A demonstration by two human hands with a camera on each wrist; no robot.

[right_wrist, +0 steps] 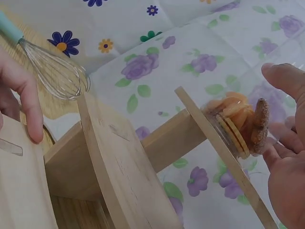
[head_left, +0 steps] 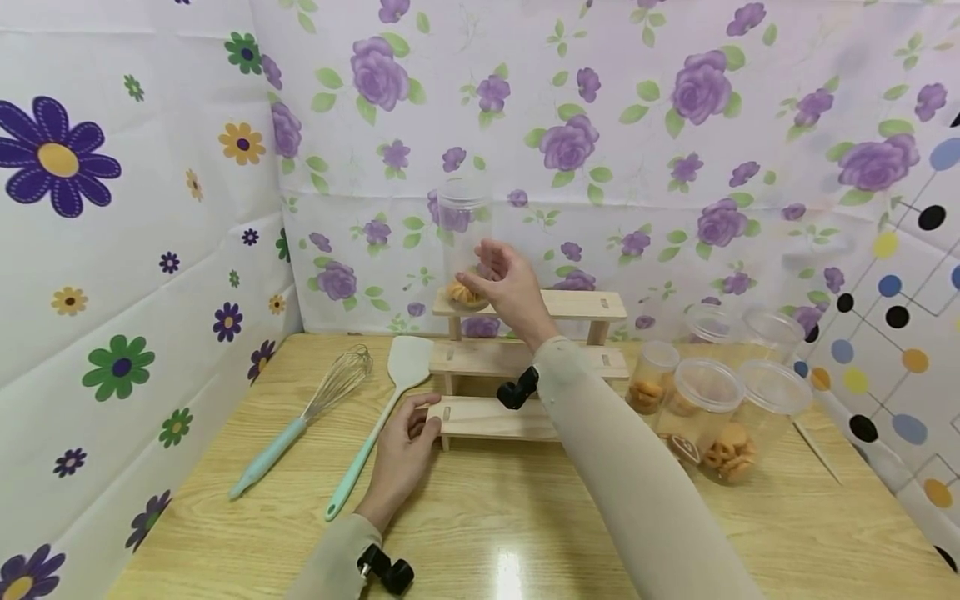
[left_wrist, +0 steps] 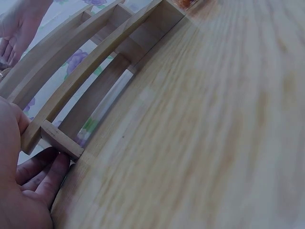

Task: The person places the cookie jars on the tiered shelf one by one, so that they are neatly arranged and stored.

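Observation:
A three-step wooden shelf [head_left: 487,418] stands on the table. My left hand [head_left: 403,446] grips the left end of its lowest step, thumb on top and fingers around the side support [left_wrist: 64,140]. On the left end of the top step stands a tall clear jar [head_left: 459,237] with a pale lid. Several cookies [right_wrist: 236,119] lie in its bottom. My right hand [head_left: 512,287] holds this jar low on its body from the right, the thumb across the front and the fingers curved on the far side.
Several lidded clear jars [head_left: 701,396] with cookies and pretzels stand right of the shelf. To its left lie a whisk [head_left: 300,425] with a blue handle and a white spatula [head_left: 405,362]. A thin stick [head_left: 817,450] lies at the far right. Patterned cloth hangs around the table.

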